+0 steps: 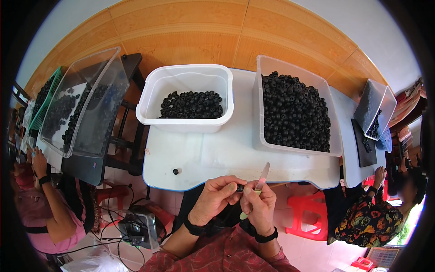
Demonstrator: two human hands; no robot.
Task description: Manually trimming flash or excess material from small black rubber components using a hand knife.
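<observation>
My left hand (215, 197) has thumb and forefinger pinched shut on a small black bead (239, 187), held just over the near edge of the worktop (213, 156). My right hand (259, 206) is touching the bead from 3 o'clock, fingers closed around a thin knife (263, 174) with a pale green handle, blade pointing up to 12. Both wrists carry black bands.

Outward: one loose bead (176, 171) lies on the worktop at 10 o'clock from my hands. At 11 o'clock sits a white tub (186, 97), partly filled with beads. At 1 o'clock is a clear bin (294, 109), heaped with them. Far out at 10, a clear tilted bin (86, 102) rests by a person in pink (50, 213). At 3, another person in a flowered top (371, 217) sits near a red stool (310, 217).

Risks, as I judge them: the bead is tiny and the grip is at the fingertips only, so a slip would drop it off the edge to the floor. The blade is right beside my left fingers, so a slip could nick them.
</observation>
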